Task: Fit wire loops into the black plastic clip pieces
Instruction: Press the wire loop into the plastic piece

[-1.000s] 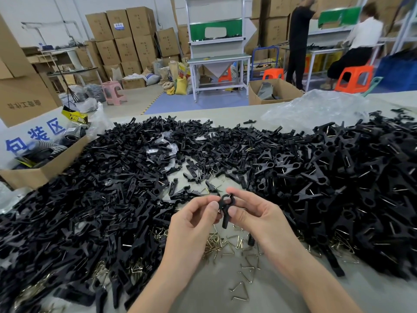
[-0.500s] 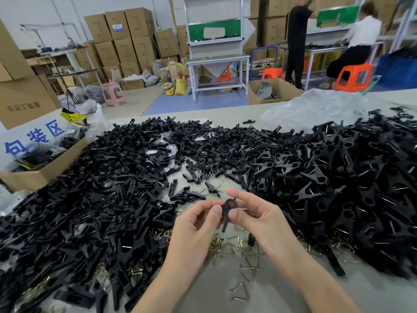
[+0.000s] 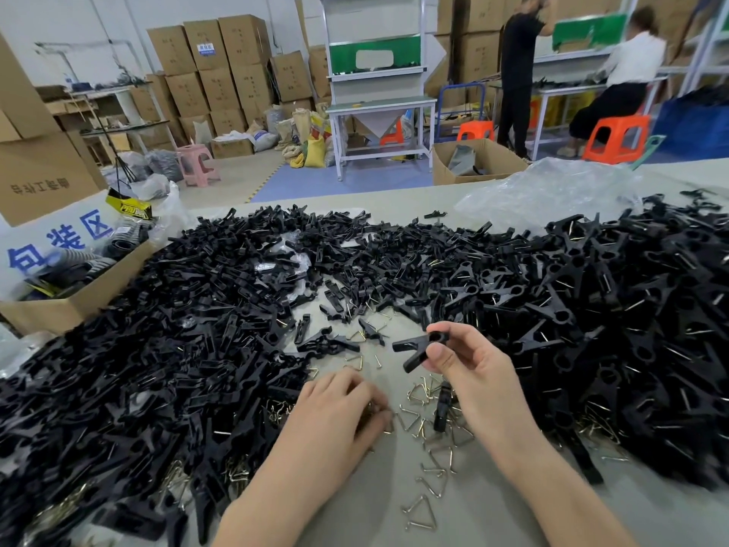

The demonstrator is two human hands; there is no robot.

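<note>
My right hand (image 3: 469,369) pinches a black plastic clip (image 3: 419,349) between thumb and fingers, held above the table with its two legs pointing left. My left hand (image 3: 339,408) is lower, knuckles up, its curled fingertips down among the loose triangular wire loops (image 3: 430,424) on the table; what they hold is hidden. A single black clip piece (image 3: 442,408) lies among the loops under my right hand.
Large heaps of black clip pieces cover the table on the left (image 3: 138,369) and right (image 3: 611,309). A cardboard box (image 3: 79,298) sits at the left edge, crumpled clear plastic (image 3: 552,191) at the far right. More wire loops (image 3: 422,515) lie near me. Two people work in the background.
My left hand has let go of the clip and dropped down to the wire loops. My right hand keeps the clip alone and has turned it so its legs point left.
</note>
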